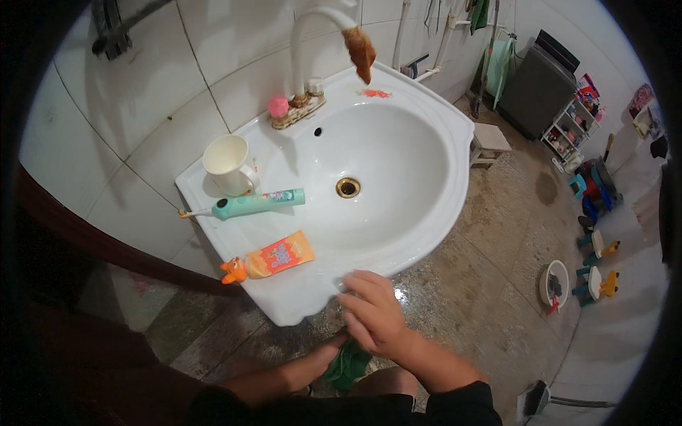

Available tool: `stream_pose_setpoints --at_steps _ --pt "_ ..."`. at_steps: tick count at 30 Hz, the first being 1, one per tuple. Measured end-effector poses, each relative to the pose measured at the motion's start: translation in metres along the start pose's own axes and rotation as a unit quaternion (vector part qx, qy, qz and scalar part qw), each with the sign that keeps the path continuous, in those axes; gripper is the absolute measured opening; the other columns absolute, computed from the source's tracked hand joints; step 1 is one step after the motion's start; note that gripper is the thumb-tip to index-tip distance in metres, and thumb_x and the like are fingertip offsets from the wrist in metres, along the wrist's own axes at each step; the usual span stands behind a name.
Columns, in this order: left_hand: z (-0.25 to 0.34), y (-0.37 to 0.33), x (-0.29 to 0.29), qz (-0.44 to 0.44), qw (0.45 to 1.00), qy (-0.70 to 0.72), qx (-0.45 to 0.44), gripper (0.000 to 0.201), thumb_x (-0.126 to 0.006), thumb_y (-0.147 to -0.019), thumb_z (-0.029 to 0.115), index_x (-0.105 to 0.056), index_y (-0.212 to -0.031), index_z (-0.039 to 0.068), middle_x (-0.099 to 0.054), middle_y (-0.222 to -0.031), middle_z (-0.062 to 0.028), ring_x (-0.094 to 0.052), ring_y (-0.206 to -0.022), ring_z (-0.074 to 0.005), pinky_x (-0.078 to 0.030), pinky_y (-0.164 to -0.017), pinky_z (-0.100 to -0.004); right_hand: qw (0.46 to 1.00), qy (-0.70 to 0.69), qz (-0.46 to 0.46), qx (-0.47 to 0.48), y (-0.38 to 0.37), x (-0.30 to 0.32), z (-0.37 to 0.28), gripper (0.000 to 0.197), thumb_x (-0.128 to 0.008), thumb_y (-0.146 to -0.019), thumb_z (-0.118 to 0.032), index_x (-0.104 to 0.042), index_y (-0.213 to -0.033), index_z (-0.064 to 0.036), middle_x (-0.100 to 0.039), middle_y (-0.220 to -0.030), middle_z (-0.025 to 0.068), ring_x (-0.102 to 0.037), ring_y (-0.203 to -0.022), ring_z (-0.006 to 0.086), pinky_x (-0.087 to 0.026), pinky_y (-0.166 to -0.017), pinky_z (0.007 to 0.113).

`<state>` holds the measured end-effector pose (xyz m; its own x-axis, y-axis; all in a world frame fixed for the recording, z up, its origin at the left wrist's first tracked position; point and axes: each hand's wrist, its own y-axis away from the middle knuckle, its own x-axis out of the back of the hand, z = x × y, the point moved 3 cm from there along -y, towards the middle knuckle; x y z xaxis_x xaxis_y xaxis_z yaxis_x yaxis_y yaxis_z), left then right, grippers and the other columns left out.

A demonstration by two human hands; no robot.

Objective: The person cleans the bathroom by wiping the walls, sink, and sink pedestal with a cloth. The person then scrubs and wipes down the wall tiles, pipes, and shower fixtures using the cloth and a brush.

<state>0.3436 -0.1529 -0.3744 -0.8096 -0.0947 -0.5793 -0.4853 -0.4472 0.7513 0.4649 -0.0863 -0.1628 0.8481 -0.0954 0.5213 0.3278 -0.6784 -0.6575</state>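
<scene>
Below the front rim of the white washbasin (298, 302), my left hand (328, 355) is closed on a bunched green cloth (348, 367). My right hand (376, 312) hovers just over that cloth, beside the rim, its fingers apart, slightly bent and holding nothing. On the left ledge lies an orange squeeze tube (284, 255) with an orange animal-shaped cap (234, 270). Behind it rests a mint-green electric toothbrush (257, 204), its head jutting past the basin edge. A cream mug (228, 165) stands upright farther back.
A white curved faucet (297, 57) with a brown cloth-like wrap (360, 55) on its spout rises behind the bowl, near a pink knob (278, 107). On the floor to the right are a small stool (490, 138), a grey washing machine (538, 86) and a white tub (543, 287).
</scene>
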Motion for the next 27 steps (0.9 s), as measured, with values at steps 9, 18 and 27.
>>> stream_pose_setpoints --at_steps 9,18,27 --pt "0.022 0.088 -0.155 0.013 0.992 -0.123 -0.004 0.031 -0.042 -0.093 0.028 -0.053 -0.108 0.003 -0.06 -0.09 -0.0086 -0.06 -0.079 -0.0205 -0.051 -0.068 -0.0339 0.86 -0.107 0.073 -0.493 0.168 0.062 -0.007 0.041 -0.046 -0.09 -0.016 -0.044 -0.128 -0.0011 -0.04 -0.132 0.0159 -0.042 -0.118 0.0268 -0.031 -0.1 0.035" --pt "0.071 0.162 -0.353 -0.181 0.639 -0.687 -0.294 0.036 -0.048 -0.089 0.027 -0.05 -0.113 0.0 -0.048 -0.116 -0.0224 -0.047 -0.108 -0.0378 -0.038 -0.091 -0.0412 0.429 -0.601 0.421 -0.526 0.117 0.161 -0.011 0.043 -0.039 -0.094 -0.039 -0.053 -0.116 -0.0055 -0.056 -0.114 0.0128 -0.055 -0.102 0.0284 -0.045 -0.088 0.042" --pt "0.154 0.087 -0.261 0.121 0.542 -0.643 -0.527 0.032 -0.049 -0.089 0.018 -0.054 -0.113 -0.001 -0.046 -0.126 -0.0216 -0.043 -0.116 -0.0374 -0.033 -0.1 -0.0404 0.405 -0.654 0.433 -0.47 0.029 0.166 0.071 0.045 -0.041 -0.092 -0.038 -0.047 -0.122 -0.0053 -0.048 -0.123 0.0147 -0.05 -0.106 0.0345 -0.042 -0.092 0.048"
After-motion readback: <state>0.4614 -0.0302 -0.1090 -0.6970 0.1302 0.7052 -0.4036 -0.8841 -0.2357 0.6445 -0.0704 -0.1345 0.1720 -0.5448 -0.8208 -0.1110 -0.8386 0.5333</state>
